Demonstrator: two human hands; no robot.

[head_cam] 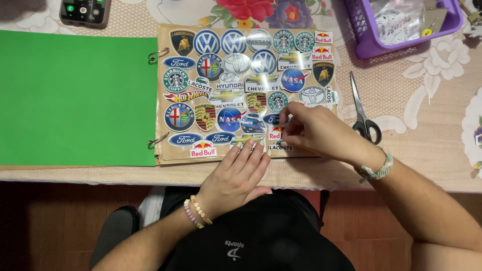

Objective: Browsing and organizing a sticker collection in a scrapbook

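Here, two hands work at the lower edge of a brown sticker page (pixel 321 90) in an open ring binder.

The left hand (pixel 236 175) lies flat, fingers together, pressing the page's bottom edge on the table (pixel 432 130). The right hand (pixel 314 133) pinches a small sticker (pixel 275 132) against the page and hides the stickers beneath it. A green sheet (pixel 75 98) lies to the left, scissors (pixel 364 113) just right of the page, a purple basket (pixel 371 35) beyond, and a phone (pixel 85 11) at the far left.
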